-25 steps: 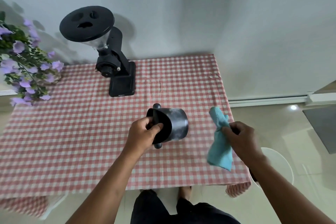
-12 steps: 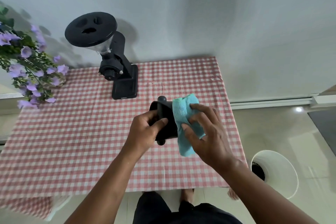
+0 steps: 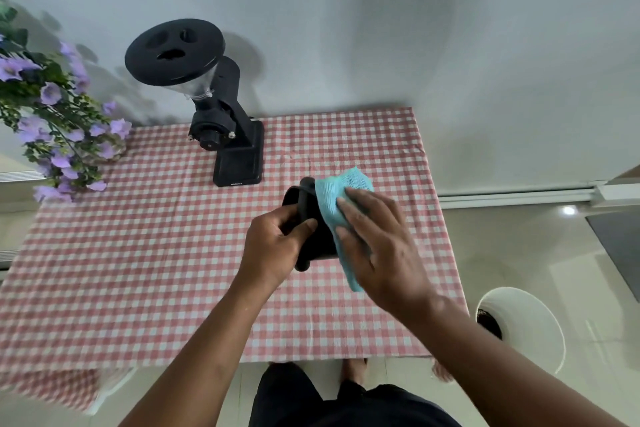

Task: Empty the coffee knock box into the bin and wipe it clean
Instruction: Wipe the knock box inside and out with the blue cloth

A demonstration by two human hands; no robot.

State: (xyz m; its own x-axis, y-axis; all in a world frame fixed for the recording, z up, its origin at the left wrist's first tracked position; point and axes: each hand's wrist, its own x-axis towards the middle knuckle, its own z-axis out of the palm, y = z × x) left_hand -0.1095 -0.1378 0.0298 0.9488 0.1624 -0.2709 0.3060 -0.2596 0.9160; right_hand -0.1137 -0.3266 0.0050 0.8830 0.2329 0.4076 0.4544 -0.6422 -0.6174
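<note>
The black knock box (image 3: 313, 236) is held on its side above the checked table, its open end turned left. My left hand (image 3: 277, 246) grips its rim, thumb over the edge. A light blue cloth (image 3: 337, 198) lies draped over the box's outer wall. My right hand (image 3: 377, 250) presses flat on that cloth with fingers spread, covering most of the box's right side. The white bin (image 3: 530, 326) stands on the floor to the right of the table, dark coffee grounds showing inside it.
A black coffee grinder (image 3: 221, 114) stands at the back of the table (image 3: 138, 253), which has a red-and-white checked cloth. Purple flowers (image 3: 59, 121) hang over the table's far left corner. A pale wall runs behind; my legs show below the table's near edge.
My right hand carried the cloth from the right side onto the knock box and now presses it against the outer wall. The left hand kept its grip on the rim.
</note>
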